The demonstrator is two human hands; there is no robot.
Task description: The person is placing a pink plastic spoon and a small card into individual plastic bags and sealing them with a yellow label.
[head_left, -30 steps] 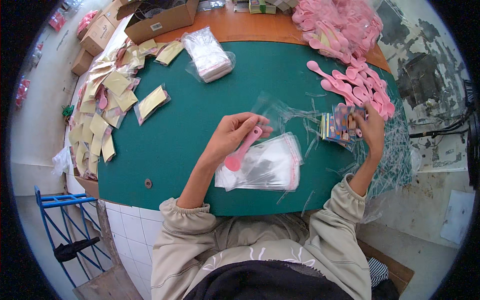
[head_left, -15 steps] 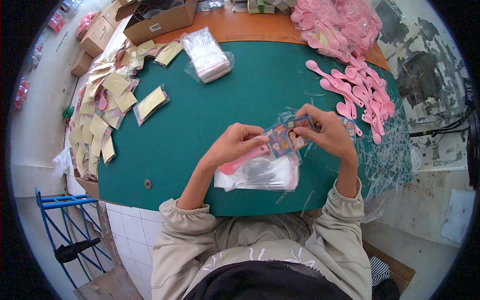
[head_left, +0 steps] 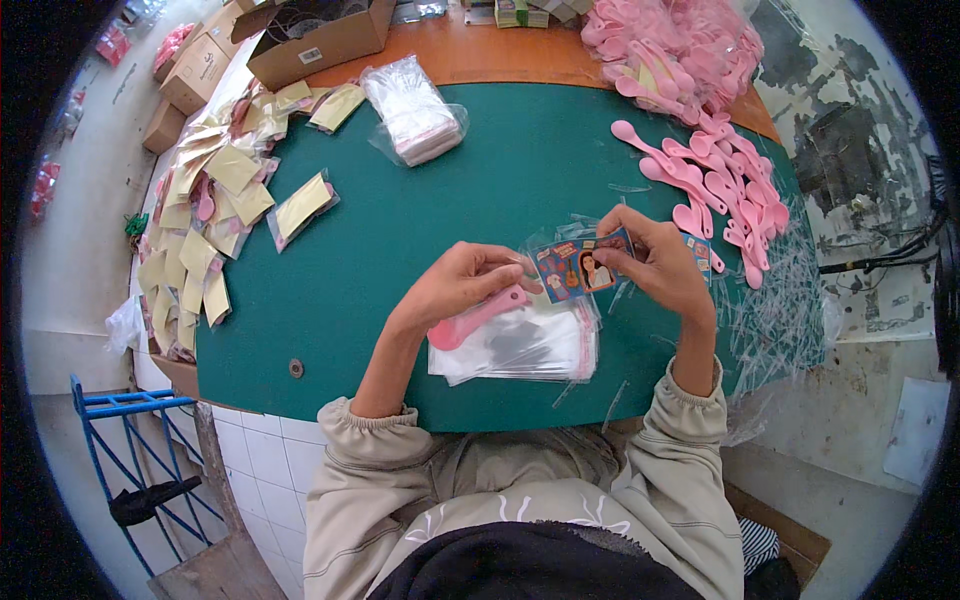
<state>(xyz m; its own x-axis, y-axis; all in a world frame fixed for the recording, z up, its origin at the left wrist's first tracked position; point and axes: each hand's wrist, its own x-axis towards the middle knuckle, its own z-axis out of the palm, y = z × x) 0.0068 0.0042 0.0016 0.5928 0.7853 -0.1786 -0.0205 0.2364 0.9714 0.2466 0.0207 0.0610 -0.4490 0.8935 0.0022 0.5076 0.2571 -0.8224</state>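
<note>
My left hand (head_left: 462,284) is closed, thumb against fingers, with a pink plastic spoon (head_left: 474,321) tucked beneath it; the exact grip is partly hidden. Under the spoon lies a stack of clear plastic bags (head_left: 505,362) on the green tabletop. Thumb and fingers of my right hand (head_left: 655,262) pinch the right end of a small blue printed card (head_left: 565,277). The card's left edge reaches close to my left fingertips, where a bit of clear plastic shows. Beyond my right wrist another printed card (head_left: 697,250) lies on the table.
Pink spoons (head_left: 735,180) lie loose at the right, beside clear plastic strips (head_left: 775,320). Behind them sits a bagged spoon heap (head_left: 680,45). Packed bags with cream cards (head_left: 195,240) pile up at the left. More clear bags (head_left: 412,110) and an open carton (head_left: 320,45) stand farther back.
My left hand and the spoon have shifted slightly left, away from the card. The card has turned a little, showing more of its printed face.
</note>
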